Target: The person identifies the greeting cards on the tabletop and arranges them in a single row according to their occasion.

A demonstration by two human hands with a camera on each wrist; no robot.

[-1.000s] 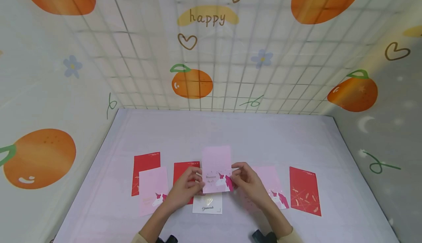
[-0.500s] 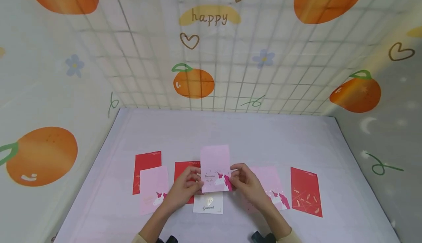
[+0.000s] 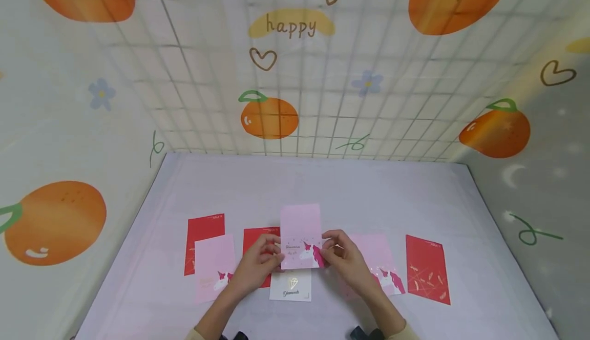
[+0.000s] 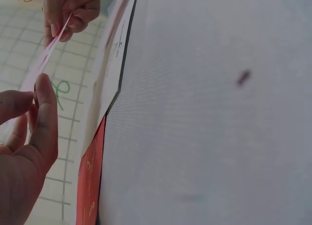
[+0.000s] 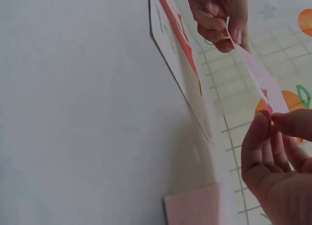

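Note:
A pink unicorn card (image 3: 301, 236) is held up over the middle of the table. My left hand (image 3: 258, 259) pinches its left edge between thumb and fingers. On the opposite edge, my right hand (image 3: 346, 258) pinches near the unicorn's dark pink mane. Both wrist views show the card (image 5: 261, 79) edge-on, raised off the table between the two hands. Below it lies a white card (image 3: 290, 290) printed with a gold diamond and the word "Diamonds". A red card (image 3: 260, 235) sits behind the left hand, partly covered by it.
To the left, another pink unicorn card (image 3: 214, 266) overlaps a red card (image 3: 203, 223). At right, a pink unicorn card (image 3: 380, 258) is partly hidden by the right hand, and a red card (image 3: 427, 271) lies farther out. Patterned cloth (image 3: 313, 73) hangs behind the white table (image 3: 392, 191).
Both hands keep hold of the pink unicorn card, which has shifted very slightly left. The other cards have stayed in place; the head view wavers a little.

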